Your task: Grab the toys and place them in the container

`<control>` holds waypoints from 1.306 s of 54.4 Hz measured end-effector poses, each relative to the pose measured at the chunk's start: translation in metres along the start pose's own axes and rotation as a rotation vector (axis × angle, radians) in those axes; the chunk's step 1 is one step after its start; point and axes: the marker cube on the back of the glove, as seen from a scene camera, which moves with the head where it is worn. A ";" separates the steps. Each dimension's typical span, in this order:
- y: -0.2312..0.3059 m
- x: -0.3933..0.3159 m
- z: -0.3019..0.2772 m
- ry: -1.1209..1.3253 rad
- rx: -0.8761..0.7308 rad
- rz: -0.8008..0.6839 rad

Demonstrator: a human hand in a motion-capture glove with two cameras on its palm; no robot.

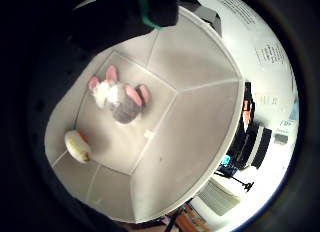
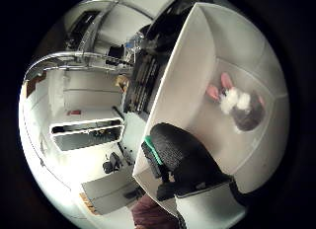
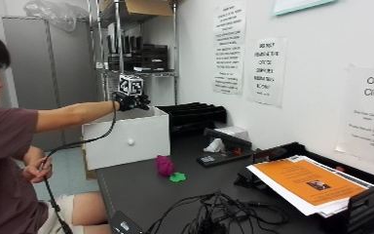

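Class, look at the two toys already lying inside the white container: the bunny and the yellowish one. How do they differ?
The bunny toy is grey and white with pink ears; the yellowish toy is one pale colour.
The bunny toy looks fluffy and larger; the yellowish toy is smooth, oval and smaller.
The bunny toy lies mid-floor; the yellowish toy sits against a wall.
Both rest on the floor of the white container, untouched.

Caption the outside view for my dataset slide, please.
Gloved right hand hovers over the white container; a magenta toy and green toy wait on the dark table.
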 end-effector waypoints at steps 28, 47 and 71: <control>0.013 0.007 -0.103 0.043 0.163 0.065; 0.077 0.116 -0.199 0.031 0.385 0.211; 0.089 0.283 -0.017 0.148 0.226 0.393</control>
